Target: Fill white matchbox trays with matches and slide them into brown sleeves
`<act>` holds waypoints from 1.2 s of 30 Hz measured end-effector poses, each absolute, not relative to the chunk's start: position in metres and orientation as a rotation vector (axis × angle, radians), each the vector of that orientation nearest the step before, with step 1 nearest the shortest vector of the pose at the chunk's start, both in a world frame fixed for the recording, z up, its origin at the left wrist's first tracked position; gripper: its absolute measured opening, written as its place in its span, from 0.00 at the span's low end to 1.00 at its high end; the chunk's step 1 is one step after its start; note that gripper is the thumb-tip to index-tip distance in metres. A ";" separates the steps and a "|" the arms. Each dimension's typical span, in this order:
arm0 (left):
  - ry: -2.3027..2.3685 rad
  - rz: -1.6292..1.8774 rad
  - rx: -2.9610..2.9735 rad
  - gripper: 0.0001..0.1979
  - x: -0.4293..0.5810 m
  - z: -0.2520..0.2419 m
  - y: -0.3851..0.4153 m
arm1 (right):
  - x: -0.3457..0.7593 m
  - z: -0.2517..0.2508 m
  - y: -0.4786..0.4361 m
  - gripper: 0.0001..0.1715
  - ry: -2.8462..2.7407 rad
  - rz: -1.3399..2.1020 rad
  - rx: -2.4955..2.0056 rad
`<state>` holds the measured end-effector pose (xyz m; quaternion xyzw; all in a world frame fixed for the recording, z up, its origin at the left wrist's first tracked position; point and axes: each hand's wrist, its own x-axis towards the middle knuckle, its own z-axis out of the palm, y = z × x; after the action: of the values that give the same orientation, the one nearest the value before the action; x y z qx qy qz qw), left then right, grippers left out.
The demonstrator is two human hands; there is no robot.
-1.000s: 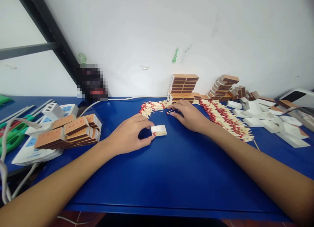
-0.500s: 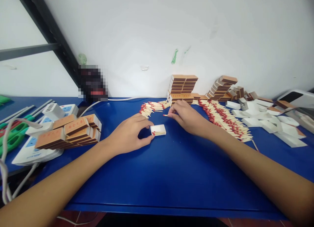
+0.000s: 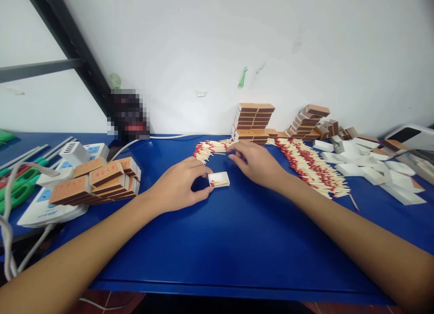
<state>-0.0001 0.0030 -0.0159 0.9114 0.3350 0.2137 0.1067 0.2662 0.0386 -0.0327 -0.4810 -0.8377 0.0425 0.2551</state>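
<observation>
Card tray, light, crushable, is pinched at its end by left hand; grip of right hand at matches can't be told.

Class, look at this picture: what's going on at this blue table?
A person works at a blue table. The left hand pinches a small white tray holding a few matches. The right hand reaches into the loose matches just behind it; whether it grips one is unclear. A long row of matches and empty white trays lie to the right; brown matchboxes are stacked at left.
</observation>
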 end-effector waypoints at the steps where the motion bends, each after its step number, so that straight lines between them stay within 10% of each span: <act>1: 0.986 0.628 2.685 0.11 0.000 -0.016 0.003 | 0.271 -0.035 0.046 0.13 -2.289 0.079 -1.357; 36: 0.989 0.623 2.692 0.11 0.000 -0.017 0.002 | 0.251 -0.012 0.001 0.08 -2.379 0.396 -1.201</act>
<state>-0.0004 0.0021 -0.0165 0.9124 0.3350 0.2112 0.1032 0.2507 0.0010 -0.0120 -0.4347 -0.8609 0.1435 0.2219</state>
